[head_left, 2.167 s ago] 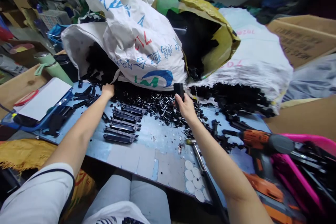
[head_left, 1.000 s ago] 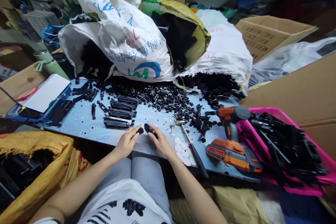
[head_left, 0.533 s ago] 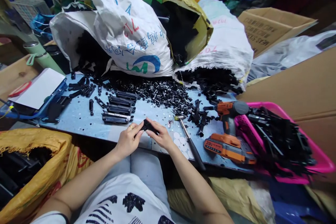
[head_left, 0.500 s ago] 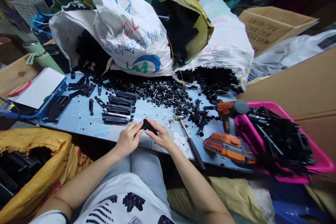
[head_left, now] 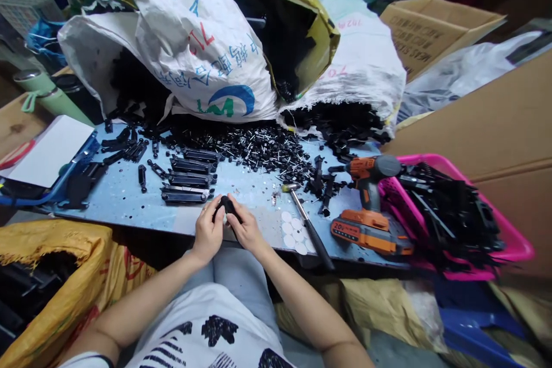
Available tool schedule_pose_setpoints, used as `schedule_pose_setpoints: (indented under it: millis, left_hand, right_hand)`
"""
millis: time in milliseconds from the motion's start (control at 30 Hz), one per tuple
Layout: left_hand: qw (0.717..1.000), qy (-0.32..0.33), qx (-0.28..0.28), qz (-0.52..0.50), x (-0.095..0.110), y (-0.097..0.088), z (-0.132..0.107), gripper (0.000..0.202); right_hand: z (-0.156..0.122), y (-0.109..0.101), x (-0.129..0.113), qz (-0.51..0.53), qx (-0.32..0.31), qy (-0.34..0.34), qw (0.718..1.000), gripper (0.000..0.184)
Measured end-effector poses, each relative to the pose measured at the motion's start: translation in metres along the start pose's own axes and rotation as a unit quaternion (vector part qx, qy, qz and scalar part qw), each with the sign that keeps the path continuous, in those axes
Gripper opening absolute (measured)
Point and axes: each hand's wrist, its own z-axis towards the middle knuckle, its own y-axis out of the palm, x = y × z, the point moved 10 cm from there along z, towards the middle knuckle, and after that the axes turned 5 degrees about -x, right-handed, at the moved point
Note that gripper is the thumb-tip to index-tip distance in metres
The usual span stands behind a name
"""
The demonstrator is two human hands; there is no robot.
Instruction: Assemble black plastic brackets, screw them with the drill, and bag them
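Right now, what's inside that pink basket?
The pink basket holds a jumbled pile of black parts, some of them long and thin. The pile covers the bottom, so I can't see what's underneath.

**Two hands held close together in front of the torso**

The left hand and the right hand are held just beside each other, with the fingers of both bent inward in a closed pinch. The left thumb and the right thumb are pointed toward the far side. The left forearm is angled from the near left toward the far right, and the right forearm from the near right toward the far left, so that a wedge is formed. Both elbows are bent and set wide of the torso. The upper arms are mostly cut off by the near edge of the view.
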Motion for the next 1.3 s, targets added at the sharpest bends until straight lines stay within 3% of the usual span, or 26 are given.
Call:
schedule_pose_setpoints:
  millis: [67, 133, 233, 300, 333, 433, 500, 600, 700, 767, 800, 867, 933, 967, 1033, 1167, 1300]
  left_hand:
    - [0.996, -0.083, -0.002, -0.030, -0.031, 0.004, -0.012, 0.046]
    - [0.995, -0.101, -0.022, 0.012, -0.042, 0.006, -0.022, 0.051]
    - [0.979, 0.006, -0.064, 0.191, -0.021, 0.008, -0.024, 0.055]
    - [0.940, 0.114, -0.140, 0.289, 0.000, 0.029, -0.021, 0.050]
    - [0.915, 0.158, -0.190, 0.320, 0.006, 0.043, -0.021, 0.046]
    - [0.848, 0.219, -0.303, 0.375, 0.008, 0.077, -0.016, 0.041]
    - [0.830, 0.227, -0.320, 0.397, 0.004, 0.084, -0.009, 0.043]
    - [0.826, 0.231, -0.306, 0.412, 0.000, 0.076, -0.002, 0.040]
    - [0.830, 0.223, -0.291, 0.420, -0.004, 0.060, 0.002, 0.037]
    - [0.828, 0.212, -0.294, 0.427, -0.007, 0.055, 0.003, 0.035]
    - [0.827, 0.207, -0.301, 0.428, -0.010, 0.055, 0.003, 0.033]
    - [0.824, 0.201, -0.323, 0.420, -0.013, 0.060, 0.004, 0.033]
    - [0.824, 0.195, -0.354, 0.396, -0.015, 0.069, 0.005, 0.035]
    - [0.825, 0.191, -0.371, 0.381, -0.015, 0.074, 0.006, 0.036]
    - [0.826, 0.184, -0.401, 0.352, -0.013, 0.083, 0.008, 0.035]
    - [0.824, 0.178, -0.424, 0.330, -0.005, 0.091, 0.008, 0.040]
    - [0.828, 0.203, -0.402, 0.335, 0.000, 0.089, 0.003, 0.069]
  right_hand:
    - [0.005, -0.013, 0.013, -0.116, -0.055, 0.019, 0.992, 0.050]
    - [0.008, -0.058, 0.039, -0.240, -0.033, 0.083, 0.967, 0.048]
    - [-0.002, -0.159, 0.089, -0.367, 0.084, 0.245, 0.894, 0.050]
    - [-0.022, -0.216, 0.121, -0.402, 0.149, 0.368, 0.825, 0.053]
    - [-0.031, -0.235, 0.135, -0.401, 0.163, 0.417, 0.800, 0.052]
    - [-0.046, -0.261, 0.168, -0.371, 0.165, 0.492, 0.770, 0.050]
    - [-0.050, -0.269, 0.179, -0.356, 0.171, 0.515, 0.761, 0.054]
    - [-0.056, -0.275, 0.179, -0.336, 0.205, 0.529, 0.752, 0.069]
    - [-0.048, -0.266, 0.146, -0.363, 0.247, 0.430, 0.789, 0.055]
    - [-0.037, -0.238, 0.113, -0.380, 0.217, 0.319, 0.840, 0.038]
    - [-0.032, -0.213, 0.100, -0.378, 0.159, 0.266, 0.873, 0.034]
    - [-0.027, -0.146, 0.077, -0.353, -0.026, 0.168, 0.920, 0.028]
    - [-0.039, -0.082, 0.056, -0.337, -0.197, 0.075, 0.918, 0.026]
    - [-0.045, -0.059, 0.047, -0.343, -0.245, 0.038, 0.906, 0.029]
    - [-0.053, -0.034, 0.040, -0.375, -0.271, 0.000, 0.887, 0.032]
    - [-0.053, -0.023, 0.047, -0.422, -0.256, 0.014, 0.870, 0.033]
    - [-0.051, -0.028, 0.040, -0.438, -0.230, 0.023, 0.869, 0.036]
